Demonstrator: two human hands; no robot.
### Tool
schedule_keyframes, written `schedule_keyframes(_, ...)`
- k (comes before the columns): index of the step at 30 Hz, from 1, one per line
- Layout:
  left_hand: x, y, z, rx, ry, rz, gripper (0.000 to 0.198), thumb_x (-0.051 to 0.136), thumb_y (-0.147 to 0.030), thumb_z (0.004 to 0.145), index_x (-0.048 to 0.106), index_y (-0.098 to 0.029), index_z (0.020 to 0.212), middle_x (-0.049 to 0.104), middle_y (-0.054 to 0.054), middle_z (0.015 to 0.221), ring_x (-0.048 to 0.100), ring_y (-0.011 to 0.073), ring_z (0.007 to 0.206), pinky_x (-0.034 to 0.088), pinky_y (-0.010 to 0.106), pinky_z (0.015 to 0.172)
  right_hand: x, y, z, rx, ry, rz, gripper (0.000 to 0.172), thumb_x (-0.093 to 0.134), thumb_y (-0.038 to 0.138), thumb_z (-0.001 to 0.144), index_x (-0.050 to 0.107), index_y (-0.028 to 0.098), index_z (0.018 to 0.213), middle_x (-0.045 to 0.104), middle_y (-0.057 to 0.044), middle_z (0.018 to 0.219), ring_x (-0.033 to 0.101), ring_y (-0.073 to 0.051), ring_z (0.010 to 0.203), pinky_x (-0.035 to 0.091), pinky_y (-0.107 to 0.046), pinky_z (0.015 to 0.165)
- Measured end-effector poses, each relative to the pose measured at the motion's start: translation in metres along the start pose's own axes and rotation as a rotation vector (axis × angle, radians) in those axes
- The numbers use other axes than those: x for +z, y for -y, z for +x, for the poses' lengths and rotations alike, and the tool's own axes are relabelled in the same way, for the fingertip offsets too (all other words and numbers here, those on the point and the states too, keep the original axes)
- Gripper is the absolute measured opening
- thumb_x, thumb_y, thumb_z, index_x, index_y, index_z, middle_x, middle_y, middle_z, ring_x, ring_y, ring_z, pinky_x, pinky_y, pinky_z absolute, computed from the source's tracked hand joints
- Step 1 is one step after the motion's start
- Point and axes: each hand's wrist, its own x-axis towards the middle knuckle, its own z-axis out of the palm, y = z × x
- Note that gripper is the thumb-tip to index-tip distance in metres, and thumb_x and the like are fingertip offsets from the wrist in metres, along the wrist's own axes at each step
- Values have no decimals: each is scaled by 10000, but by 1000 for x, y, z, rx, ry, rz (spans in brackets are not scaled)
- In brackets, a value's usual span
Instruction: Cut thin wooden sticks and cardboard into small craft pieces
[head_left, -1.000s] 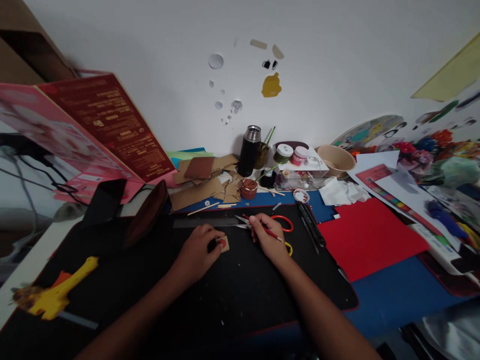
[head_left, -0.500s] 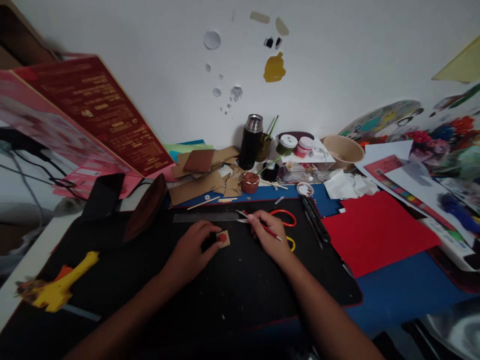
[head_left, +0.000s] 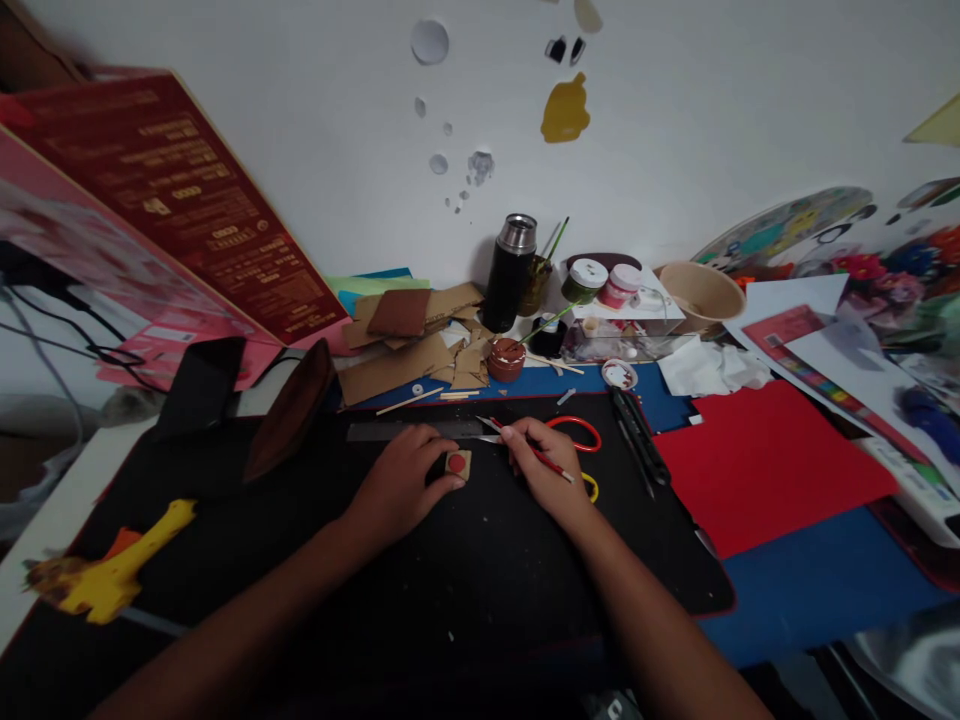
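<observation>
My left hand [head_left: 405,482] pinches a small square of brown cardboard [head_left: 466,470] by its edges, thumb at the near side and fingers at the far side. On the square lies a round red disc [head_left: 457,463]. In my right hand [head_left: 546,468] is a red pencil [head_left: 555,465], its point angled up and left, apart from the cardboard. Scissors with a red loop [head_left: 576,432] and a yellow loop lie partly hidden beneath my right hand. A ruler [head_left: 379,432] lies flat just beyond my left hand.
A black mat [head_left: 420,610] covers the work area. Behind stand a black flask [head_left: 507,275], a brown paint jar [head_left: 507,360] and cardboard scraps [head_left: 401,368]. To the right are a black cutter [head_left: 639,435] and red sheet [head_left: 772,465]; a yellow figure [head_left: 124,565] lies left.
My left hand has shifted the cardboard square slightly away from me, and the red disc shows more fully. My right hand keeps its hold on the pencil. The whole view has tilted slightly.
</observation>
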Motion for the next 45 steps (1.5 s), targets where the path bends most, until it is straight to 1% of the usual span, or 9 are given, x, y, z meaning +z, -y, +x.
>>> schedule_keyframes(5, 2, 5, -2, 24, -70, -34, 379, 730, -353, 912, 636, -229, 1257, 662, 85, 1178, 613, 272, 1115, 512, 445, 970, 0, 0, 0, 7, -2, -8, 390, 582, 532, 991, 679, 193, 823, 569, 19, 616, 523, -132, 549, 397, -231, 524)
schedule_keyframes(9, -1, 7, -9, 103, -152, -51, 199, 645, -320, 975, 671, -243, 1156, 683, 77, 1139, 632, 251, 1073, 518, 431, 950, 1, -1, 0, 22, -8, -20, 397, 575, 546, 992, 691, 197, 840, 575, 15, 618, 523, -135, 551, 394, -232, 519)
schedule_keyframes(12, -2, 5, -9, 175, -141, -33, 156, 598, -264, 1000, 685, -235, 1125, 709, 74, 1104, 649, 234, 1030, 518, 408, 929, 1, -1, 0, 31, -5, -17, 392, 583, 543, 988, 688, 198, 835, 572, 18, 617, 523, -133, 545, 393, -231, 513)
schedule_keyframes(15, 0, 3, -6, 195, -93, -4, 181, 623, -252, 985, 676, -223, 1155, 711, 90, 1192, 639, 252, 1110, 496, 423, 986, 0, 1, 1, 27, 1, -13, 391, 590, 535, 987, 667, 198, 804, 573, 19, 626, 523, -128, 542, 397, -230, 519)
schedule_keyframes(19, 2, 0, -2, 166, -28, 20, 133, 647, -248, 970, 680, -217, 1095, 720, 76, 1165, 626, 256, 1102, 479, 430, 990, 1, 1, 2, 23, -2, -16, 397, 598, 540, 982, 654, 197, 789, 578, 20, 614, 526, -127, 533, 399, -230, 514)
schedule_keyframes(24, 0, -1, -2, 75, -47, 20, 80, 675, -294, 954, 709, -241, 1004, 733, 55, 1088, 632, 258, 1035, 477, 443, 945, 1, 2, 2, 29, -1, -16, 396, 596, 543, 983, 659, 197, 802, 586, 17, 622, 539, -131, 543, 413, -231, 524)
schedule_keyframes(32, -1, 6, -7, 31, -91, -63, 228, 684, -319, 939, 689, -258, 1159, 719, 68, 1182, 629, 270, 1116, 497, 456, 992, 0, 2, 2, 32, -4, -16, 389, 594, 534, 984, 652, 203, 788, 574, 18, 615, 527, -131, 535, 405, -234, 511)
schedule_keyframes(37, -2, 7, -5, 59, -82, -95, 135, 641, -268, 954, 711, -249, 1067, 728, 67, 1118, 640, 253, 1068, 514, 446, 969, 0, 2, 2, 39, 0, -28, 407, 586, 550, 985, 646, 204, 780, 577, 17, 612, 533, -132, 537, 410, -234, 516)
schedule_keyframes(45, 0, 7, -2, 50, -92, -71, 131, 632, -257, 961, 717, -242, 1059, 727, 65, 1078, 640, 242, 1027, 518, 422, 936, 0, 2, 3, 38, 10, -33, 398, 591, 533, 988, 648, 205, 770, 575, 18, 609, 524, -130, 531, 406, -237, 515)
